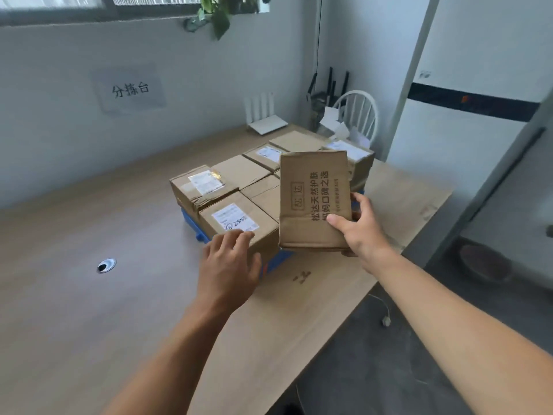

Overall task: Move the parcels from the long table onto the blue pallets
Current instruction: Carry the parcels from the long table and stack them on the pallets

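Cardboard fills the middle of the head view: a cluster of brown parcels (pixel 239 172) sits packed side by side on a blue pallet (pixel 279 260), which itself lies on the long wooden desk (pixel 89 310). Only slivers of the pallet show, at its near corner and along its left edge. Several of the parcels carry white shipping labels on top.

The right hand (pixel 359 232) grips a printed parcel (pixel 314 202), held up over the pallet's right side. The thumb lies across the printed face and the fingers curl round the right edge to the back. The parcel stands nearly upright with that face toward the camera, its dark characters running sideways.

The left hand (pixel 230 265) is spread with its fingers relaxed. Its fingertips rest on the near top edge of the labelled parcel (pixel 239 226) at the pallet's near corner, whose label bears handwritten digits.

Left of the pallet, a round metal cable hole (pixel 106 265) is set in the desk. Beyond the pallet, at the desk's far end by the wall, stands a white router (pixel 266 121), with a white chair (pixel 359 112) further right. A paper sign (pixel 130 89) hangs on the wall beyond the pallet to the left, and plant leaves (pixel 220 13) droop from the window ledge above.
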